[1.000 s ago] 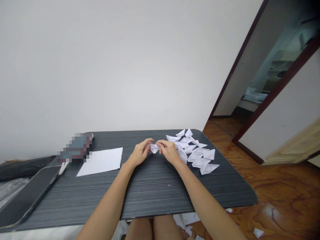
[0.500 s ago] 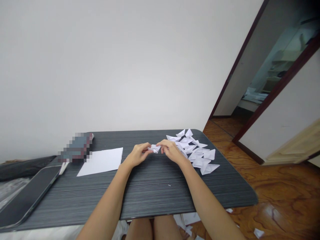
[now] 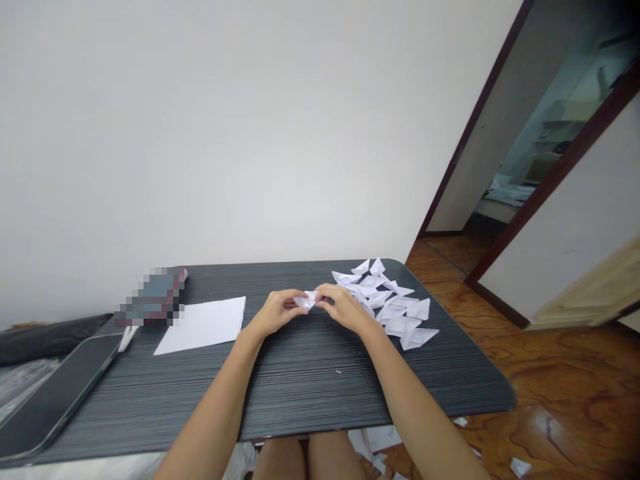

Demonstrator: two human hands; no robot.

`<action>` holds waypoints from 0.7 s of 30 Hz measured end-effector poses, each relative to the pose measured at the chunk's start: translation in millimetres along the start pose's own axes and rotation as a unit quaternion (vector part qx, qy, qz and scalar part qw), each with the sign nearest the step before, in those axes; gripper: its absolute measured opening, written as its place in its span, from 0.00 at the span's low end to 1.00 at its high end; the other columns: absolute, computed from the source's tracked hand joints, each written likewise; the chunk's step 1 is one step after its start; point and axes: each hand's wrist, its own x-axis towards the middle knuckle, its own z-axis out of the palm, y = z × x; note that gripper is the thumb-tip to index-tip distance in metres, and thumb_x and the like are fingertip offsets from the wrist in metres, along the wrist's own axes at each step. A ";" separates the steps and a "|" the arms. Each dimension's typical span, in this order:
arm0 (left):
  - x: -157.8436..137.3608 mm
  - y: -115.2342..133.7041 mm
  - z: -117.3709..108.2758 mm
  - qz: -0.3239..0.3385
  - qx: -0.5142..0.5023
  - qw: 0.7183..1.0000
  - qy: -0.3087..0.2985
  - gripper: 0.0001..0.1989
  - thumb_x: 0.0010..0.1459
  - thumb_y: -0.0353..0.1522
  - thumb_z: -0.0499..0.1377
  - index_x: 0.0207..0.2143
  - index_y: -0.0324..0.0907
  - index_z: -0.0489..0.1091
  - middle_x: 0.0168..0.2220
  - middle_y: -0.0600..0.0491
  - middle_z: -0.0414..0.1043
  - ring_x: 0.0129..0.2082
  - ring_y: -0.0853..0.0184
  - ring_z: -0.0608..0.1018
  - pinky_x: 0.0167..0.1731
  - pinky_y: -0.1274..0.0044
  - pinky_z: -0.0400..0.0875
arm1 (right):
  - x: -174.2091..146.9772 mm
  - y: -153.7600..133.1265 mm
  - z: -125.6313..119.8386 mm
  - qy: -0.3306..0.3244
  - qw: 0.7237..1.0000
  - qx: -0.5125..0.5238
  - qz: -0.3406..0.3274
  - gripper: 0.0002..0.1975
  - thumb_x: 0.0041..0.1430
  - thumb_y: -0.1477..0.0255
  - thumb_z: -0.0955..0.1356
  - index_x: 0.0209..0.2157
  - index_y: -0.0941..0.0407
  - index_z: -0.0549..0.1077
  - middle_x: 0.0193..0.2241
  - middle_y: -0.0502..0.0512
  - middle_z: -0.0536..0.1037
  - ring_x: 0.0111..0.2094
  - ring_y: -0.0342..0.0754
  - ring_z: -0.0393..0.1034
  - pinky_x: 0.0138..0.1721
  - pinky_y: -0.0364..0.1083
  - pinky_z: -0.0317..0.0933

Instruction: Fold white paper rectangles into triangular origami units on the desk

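Between my two hands is a small white paper boat (image 3: 309, 300), held above the dark table. My left hand (image 3: 278, 311) pinches its left end between thumb and fingers. At the other end, my right hand (image 3: 342, 306) is closed on the boat in the same way. Just right of my right hand lies a cluster of several folded paper boats (image 3: 399, 325), some overlapping. A stack of white paper sheets (image 3: 210, 325) rests to the left of my left hand.
The dark wood-grain table (image 3: 300, 387) stands against a white wall. On its left are a phone (image 3: 60, 393) and a blurred-out object (image 3: 155, 293). Paper scraps (image 3: 520, 467) lie on the wooden floor, and a doorway opens at the right.
My fingers have shifted their grip on the paper boat, and its folded shape looks more pointed and upright. The boats on the table and the paper stack stay in place.
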 end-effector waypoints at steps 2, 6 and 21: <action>-0.1 -0.2 -0.7 0.020 0.038 0.999 0.016 0.14 0.46 0.36 0.59 0.35 0.37 0.69 0.35 0.48 0.72 0.33 0.66 0.74 0.35 0.75 0.70 | 0.1 0.0 -0.3 0.002 1.000 0.002 -0.001 0.05 0.52 0.78 0.62 0.29 0.58 0.68 0.33 0.54 0.71 0.34 0.44 0.64 0.37 0.43 0.58; -0.4 -2.2 -0.4 0.055 0.079 0.993 0.072 0.12 0.47 0.36 0.58 0.32 0.37 0.71 0.34 0.47 0.73 0.33 0.66 0.75 0.34 0.76 0.70 | 0.4 -0.5 0.0 0.001 1.000 0.030 0.004 0.05 0.50 0.77 0.64 0.31 0.58 0.68 0.34 0.54 0.70 0.31 0.42 0.64 0.33 0.42 0.59; 1.9 11.8 8.9 -0.006 -0.006 0.992 0.128 0.18 0.49 0.36 0.57 0.42 0.38 0.67 0.33 0.50 0.74 0.32 0.67 0.75 0.35 0.77 0.68 | 6.3 -6.2 4.7 0.109 0.966 0.199 0.124 0.10 0.44 0.71 0.68 0.30 0.57 0.64 0.25 0.48 0.69 0.25 0.41 0.65 0.28 0.41 0.58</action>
